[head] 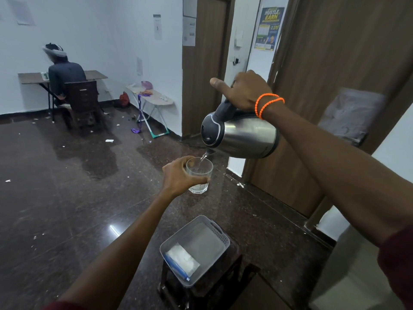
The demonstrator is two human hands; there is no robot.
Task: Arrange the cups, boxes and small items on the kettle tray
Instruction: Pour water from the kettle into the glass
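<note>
My right hand (243, 90) grips the dark handle of a steel kettle (243, 136), which is tipped spout-down in mid-air. A thin stream of water runs from the spout into a clear glass cup (201, 175). My left hand (178, 175) holds that cup from its left side, fingers curled round it, out over the dark floor. Below, near my body, a grey plastic tray (220, 233) with handle slots sits on a small dark stool (199, 294). Inside the tray lies a white packet with a blue edge (182, 261).
A dark polished stone floor (67, 186) with scattered paper scraps spreads to the left. A wooden door (335, 63) stands at the right. Far back, a person sits on a chair (81, 101) at a desk, and a folding ironing board (152, 97) stands by the wall.
</note>
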